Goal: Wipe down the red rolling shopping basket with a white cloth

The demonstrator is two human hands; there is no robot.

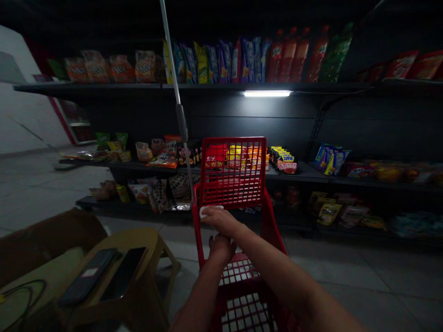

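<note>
A red wire shopping cart [238,184] stands in front of me, facing dark snack shelves. My right hand [218,218] reaches across to the cart's left top corner, its fingers pressed over a small white cloth [205,210] on the rim. Just below it, my left hand [221,247] is curled into a closed grip at the cart's left side frame; the dim light hides the exact hold. A thin metal pole [180,110] leans up from the cart's left corner toward the ceiling.
Black shelves [304,171] hold rows of snack bags at three levels, lit by a strip light [266,93]. At lower left, a tan plastic stool [152,249] carries two dark phones [104,274]. A brown box [44,240] and a cable lie beside it. Tiled floor stretches to the right.
</note>
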